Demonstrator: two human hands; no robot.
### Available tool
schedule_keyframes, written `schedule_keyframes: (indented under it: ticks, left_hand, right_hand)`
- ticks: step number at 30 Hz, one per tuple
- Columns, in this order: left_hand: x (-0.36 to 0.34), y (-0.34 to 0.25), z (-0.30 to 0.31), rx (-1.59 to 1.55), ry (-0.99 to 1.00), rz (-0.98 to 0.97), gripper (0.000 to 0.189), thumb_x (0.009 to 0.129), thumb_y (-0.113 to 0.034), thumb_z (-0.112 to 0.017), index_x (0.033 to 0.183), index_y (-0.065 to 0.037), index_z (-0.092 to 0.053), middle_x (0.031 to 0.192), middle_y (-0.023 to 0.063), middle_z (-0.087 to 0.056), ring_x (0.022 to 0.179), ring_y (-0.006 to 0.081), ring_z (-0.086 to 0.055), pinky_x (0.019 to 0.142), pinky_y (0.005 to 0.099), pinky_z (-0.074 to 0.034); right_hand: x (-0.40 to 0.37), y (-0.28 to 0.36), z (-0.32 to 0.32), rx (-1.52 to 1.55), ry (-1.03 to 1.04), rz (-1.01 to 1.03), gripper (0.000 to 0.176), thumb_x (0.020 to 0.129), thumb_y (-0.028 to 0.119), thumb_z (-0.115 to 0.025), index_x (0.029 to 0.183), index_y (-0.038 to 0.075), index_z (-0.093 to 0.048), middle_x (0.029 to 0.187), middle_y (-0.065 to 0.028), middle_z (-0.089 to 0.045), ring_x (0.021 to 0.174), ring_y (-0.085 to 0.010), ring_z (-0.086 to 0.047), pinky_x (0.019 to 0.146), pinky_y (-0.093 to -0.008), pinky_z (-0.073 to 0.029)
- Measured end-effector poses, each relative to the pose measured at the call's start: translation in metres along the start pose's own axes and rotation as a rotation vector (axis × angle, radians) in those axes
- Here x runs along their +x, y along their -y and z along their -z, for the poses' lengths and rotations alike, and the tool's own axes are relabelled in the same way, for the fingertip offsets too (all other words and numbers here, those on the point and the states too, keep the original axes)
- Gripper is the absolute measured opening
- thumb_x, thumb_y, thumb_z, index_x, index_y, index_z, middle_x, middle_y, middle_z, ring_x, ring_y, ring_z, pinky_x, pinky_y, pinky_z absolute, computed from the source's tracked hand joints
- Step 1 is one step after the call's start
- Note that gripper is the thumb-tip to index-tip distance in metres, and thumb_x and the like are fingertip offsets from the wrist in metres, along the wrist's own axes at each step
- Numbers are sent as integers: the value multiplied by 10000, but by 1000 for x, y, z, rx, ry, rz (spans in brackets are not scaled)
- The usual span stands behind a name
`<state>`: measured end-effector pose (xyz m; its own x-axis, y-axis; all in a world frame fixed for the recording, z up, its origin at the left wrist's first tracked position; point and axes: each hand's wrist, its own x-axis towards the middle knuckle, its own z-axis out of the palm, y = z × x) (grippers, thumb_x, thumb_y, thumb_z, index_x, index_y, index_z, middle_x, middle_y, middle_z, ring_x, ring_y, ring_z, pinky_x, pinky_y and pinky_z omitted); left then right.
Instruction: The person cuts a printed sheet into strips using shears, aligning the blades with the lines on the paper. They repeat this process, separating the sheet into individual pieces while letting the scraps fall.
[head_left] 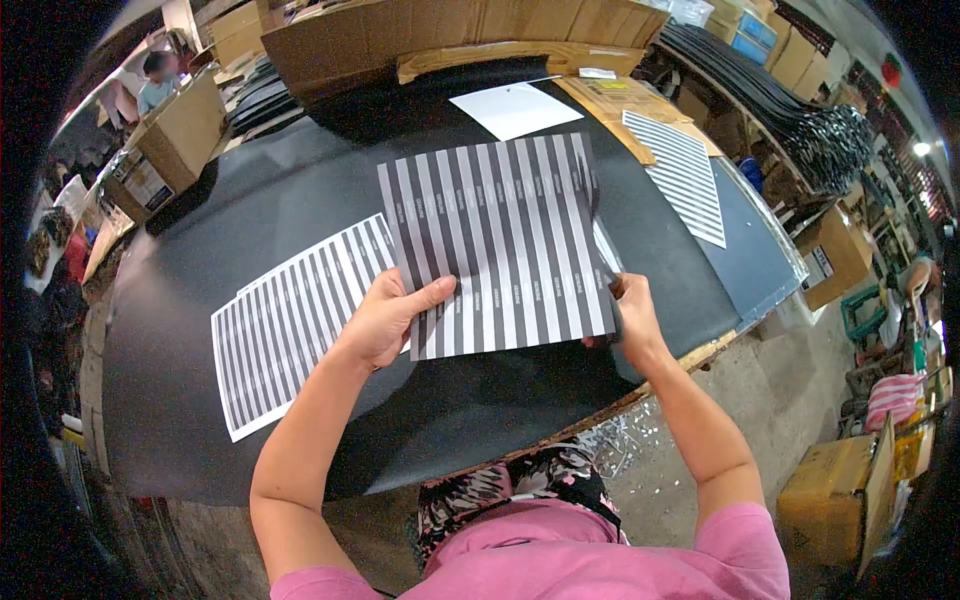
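A sheet printed with dark and pale stripes and small lettering (500, 240) is held up over the table, its right side bent back. My left hand (385, 320) is closed on its lower left edge, thumb across the front and fingers behind. My right hand (637, 320) is closed at the lower right edge of the same sheet; its fingertips are partly hidden, and something dark shows beside them that I cannot make out. Another striped sheet (290, 330) lies on the table to the left, partly behind my left hand.
The table has a black covering (230, 200). Toward the back lie a white sheet (515, 110), flat cardboard (610, 95) and a striped sheet (685, 170). A cardboard box (170, 150) stands at left, near a person (157, 90). Paper scraps (625, 440) litter the floor.
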<state>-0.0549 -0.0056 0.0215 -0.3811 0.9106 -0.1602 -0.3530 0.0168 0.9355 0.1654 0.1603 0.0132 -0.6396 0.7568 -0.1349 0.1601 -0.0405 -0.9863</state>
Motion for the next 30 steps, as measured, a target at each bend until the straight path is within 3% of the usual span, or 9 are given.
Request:
schedule_keyframes:
  ticks: [2,5,8,30]
  left_hand:
    - [-1,0,-2,0,16,31,276,806,-161,-651,986,27,-561,896,101,-636,792,101,-617,677,211,-519]
    - [-2,1,-4,13,20,21,274,810,-159,-649,995,25,-562,899,91,-636,782,100,-615,675,216,-517]
    - [-2,1,-4,-4,27,-2,290,808,-158,-651,1008,30,-558,901,92,-635,783,102,-616,680,222,-519]
    - [-2,2,-4,-10,10,10,295,809,-152,-648,1017,35,-555,930,104,-633,795,102,-617,683,228,-523]
  right_hand:
    - [7,-8,2,-96,-81,219,224,722,144,-673,694,-70,-616,620,-47,-601,514,-80,-524,455,-239,-405]
    - [6,3,-1,-98,-77,233,238,731,156,-667,715,-77,-621,643,-30,-607,577,-58,-504,493,-229,-396]
    - [8,3,-2,-88,-87,273,237,728,156,-670,717,-76,-623,617,-41,-602,536,-74,-520,469,-238,-408]
    - [4,8,-3,-17,-45,167,175,720,91,-640,714,-78,-594,556,-70,-566,414,-101,-518,368,-225,-399]
